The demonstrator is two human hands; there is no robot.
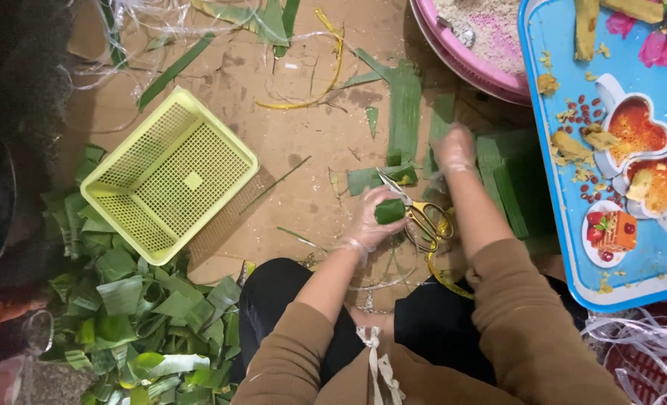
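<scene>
Head view, contents by size. Brown cardboard floor covering: littered with leaf offcuts and clear plastic strings. Blue tray, far right: bears food scraps, red beans and heart-shaped dishes; pink basin of pale grain behind it. Heap of leaf trimmings, lower left: large, which suggests much cutting is already done. Yellow-green mesh basket: nothing in it, so no finished pieces are gathered there. Stack of cut green leaf strips, right of centre: sizeable, seemingly stock ready to use or yet to be worked. Long leaf strip, lying flat above the hands.

Left hand, gloved in clear plastic: closed around a small folded leaf bundle, dark green, glossy, compact, held just above the cardboard at centre. Right hand, gloved, blurred: reaches to the leaf stack; how far open it is, and whether it grips anything, cannot be told. Gold-handled scissors: lying just beside the bundle, blades towards it.
</scene>
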